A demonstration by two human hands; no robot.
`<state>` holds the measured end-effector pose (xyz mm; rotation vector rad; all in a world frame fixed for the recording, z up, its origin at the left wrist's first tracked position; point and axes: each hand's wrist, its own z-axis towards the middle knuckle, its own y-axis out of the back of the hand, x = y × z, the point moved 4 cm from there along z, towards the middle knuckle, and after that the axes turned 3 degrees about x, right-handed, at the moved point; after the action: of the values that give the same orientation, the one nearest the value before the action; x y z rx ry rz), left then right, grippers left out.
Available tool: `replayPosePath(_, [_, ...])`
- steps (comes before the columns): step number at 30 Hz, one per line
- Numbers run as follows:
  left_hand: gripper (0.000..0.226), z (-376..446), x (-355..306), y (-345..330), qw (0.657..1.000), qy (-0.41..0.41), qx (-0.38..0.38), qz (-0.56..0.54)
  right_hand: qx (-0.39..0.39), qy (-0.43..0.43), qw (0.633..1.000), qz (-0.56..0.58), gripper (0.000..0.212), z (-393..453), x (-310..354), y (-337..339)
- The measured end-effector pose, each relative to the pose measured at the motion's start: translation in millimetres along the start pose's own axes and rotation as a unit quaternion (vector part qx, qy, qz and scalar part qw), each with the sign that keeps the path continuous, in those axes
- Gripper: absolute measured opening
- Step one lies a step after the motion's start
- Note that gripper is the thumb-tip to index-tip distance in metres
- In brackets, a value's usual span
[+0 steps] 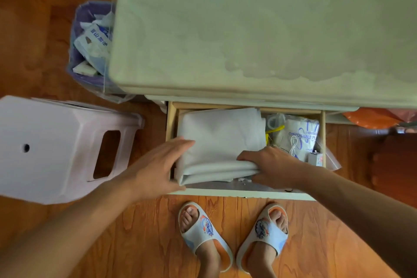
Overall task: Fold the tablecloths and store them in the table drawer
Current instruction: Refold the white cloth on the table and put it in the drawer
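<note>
It looked like a home: a wood floor [146, 232], a plastic stool [52, 149], a lined bin [90, 47] of wrappers beside a pale table [259, 29], and bare feet in printed slippers [203, 230].

In my open drawer [246, 192], the white plastic packet [302, 136] at its right end carries blue print reading "DISPOSABLE", followed by a word that starts "PL" and is cut off by a fold. A smaller line above it is too blurred to read. Left of the drawer, a wrapper [96, 40] in the bin [76, 61] shows blue Chinese characters I cannot make out.
</note>
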<state>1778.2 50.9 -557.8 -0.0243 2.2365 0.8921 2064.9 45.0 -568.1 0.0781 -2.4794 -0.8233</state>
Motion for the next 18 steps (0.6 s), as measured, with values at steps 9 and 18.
replayPosePath(9, [0.072, 31.8, 37.5, -46.2, 0.977, -0.137, -0.047, 0.159, 0.02, 0.06, 0.998, 0.014, 0.053, -12.2, -16.6, -21.4])
replayPosePath(18, [0.071, 40.7, 56.2, -44.4, 0.997, -0.02, -0.039, -0.068, -0.067, -0.013, 0.998, 0.017, 0.102, -17.5, -81.8, -38.3])
